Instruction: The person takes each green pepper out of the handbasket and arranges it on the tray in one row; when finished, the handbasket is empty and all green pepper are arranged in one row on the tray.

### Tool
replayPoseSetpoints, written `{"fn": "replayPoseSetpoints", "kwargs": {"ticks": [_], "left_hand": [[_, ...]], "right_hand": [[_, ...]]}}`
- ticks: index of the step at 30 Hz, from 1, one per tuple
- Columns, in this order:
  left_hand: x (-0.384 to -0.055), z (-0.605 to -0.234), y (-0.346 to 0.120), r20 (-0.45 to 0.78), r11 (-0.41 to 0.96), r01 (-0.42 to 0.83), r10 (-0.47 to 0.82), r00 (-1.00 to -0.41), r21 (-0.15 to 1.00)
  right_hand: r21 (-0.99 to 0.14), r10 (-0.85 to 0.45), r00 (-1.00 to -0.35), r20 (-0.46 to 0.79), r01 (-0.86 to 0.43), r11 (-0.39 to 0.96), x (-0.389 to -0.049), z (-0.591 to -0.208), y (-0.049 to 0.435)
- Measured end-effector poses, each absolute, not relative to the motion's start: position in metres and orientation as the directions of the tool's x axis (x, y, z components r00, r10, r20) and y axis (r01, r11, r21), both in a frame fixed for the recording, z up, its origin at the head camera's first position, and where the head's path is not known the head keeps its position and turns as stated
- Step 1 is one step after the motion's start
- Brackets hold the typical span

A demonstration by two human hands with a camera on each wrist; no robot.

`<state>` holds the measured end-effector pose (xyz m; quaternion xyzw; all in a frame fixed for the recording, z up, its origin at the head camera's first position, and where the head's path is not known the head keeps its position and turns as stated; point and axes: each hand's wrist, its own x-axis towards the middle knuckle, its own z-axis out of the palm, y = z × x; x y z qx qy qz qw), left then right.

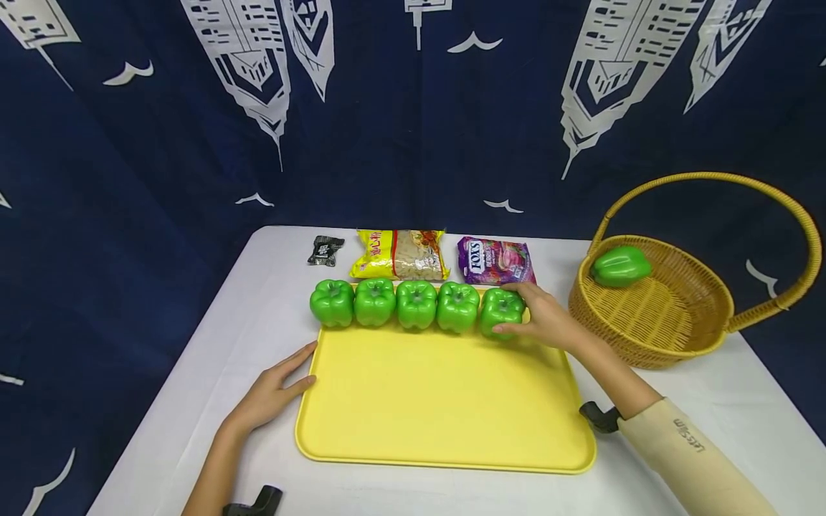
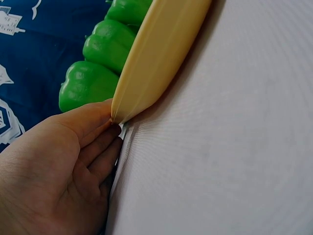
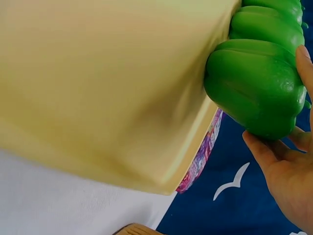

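Several green bell peppers (image 1: 416,304) stand in a row along the far edge of a yellow tray (image 1: 439,401). My right hand (image 1: 545,319) holds the bell pepper (image 1: 501,308) at the right end of that row, thumb on its near side and fingers behind it. In the right wrist view, the fingertips lie against this pepper (image 3: 257,85). My left hand (image 1: 267,394) rests at the tray's left edge, its fingers nearly straight. Seen from the left wrist, those fingertips touch the tray's rim (image 2: 146,68) beside the peppers.
A wicker basket (image 1: 645,351) with a tall handle stands at the right, one green pepper-like vegetable (image 1: 622,266) inside. Behind the tray lie a small black packet (image 1: 325,251), a yellow noodle bag (image 1: 400,254) and a purple FOX'S candy bag (image 1: 495,260).
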<state>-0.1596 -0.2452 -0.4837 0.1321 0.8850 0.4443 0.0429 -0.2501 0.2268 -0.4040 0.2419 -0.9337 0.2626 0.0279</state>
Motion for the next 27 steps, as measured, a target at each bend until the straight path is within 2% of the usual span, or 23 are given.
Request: {"fn": "replayPoseSetpoints", "kwargs": {"ticks": [9,18,27], "left_hand": [[-0.160,-0.482,-0.244,0.043,0.569,0.199,0.276,-0.960,0.798],[-0.160,-0.483,-0.245,0.040,0.572,0.194,0.270,-0.962,0.797],[-0.159,-0.483,-0.245,0.033,0.574,0.191,0.274,-0.961,0.796]], "right_hand": [[-0.495,-0.442,-0.870,0.220,-0.490,0.718,-0.251,-0.406,0.223],[-0.487,-0.441,-0.875,0.200,-0.479,0.730,-0.250,-0.408,0.224],[-0.448,-0.400,-0.875,0.271,-0.483,0.753,-0.245,-0.388,0.248]]}}
